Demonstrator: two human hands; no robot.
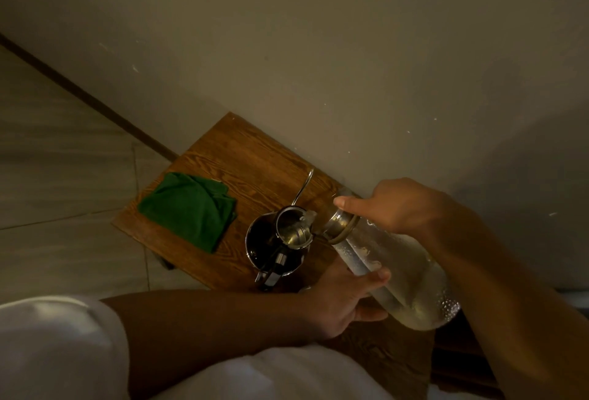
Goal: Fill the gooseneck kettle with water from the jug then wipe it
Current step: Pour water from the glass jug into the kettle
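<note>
The gooseneck kettle (pixel 276 246) stood on the wooden table (pixel 229 157), its lid off and its thin curved spout pointing away from me toward the wall (pixel 318 48). I held the glass jug (pixel 395 275) tipped steeply over it, the metal neck just beside the kettle's open mouth, and water (pixel 307 219) was running from the jug's lip into the opening. The jug's glass was beaded with droplets (the light was dim, so I could not tell how full the kettle was).

My left hand (pixel 342 300) cupped the jug's body from below, thumb curled over the glass and fingers wrapped beneath it. My right hand (pixel 392 208) gripped the jug near its neck, the fingers curled behind it and the forefinger stretched along the metal collar.

To the left of the kettle, near but apart from it, a folded green cloth (pixel 191 208) lay flat on the table. The table sat against the wall, with pale floor tiles (pixel 63 176) beyond its left edge. My white clothing (pixel 57 351) filled the lower part of the view.
</note>
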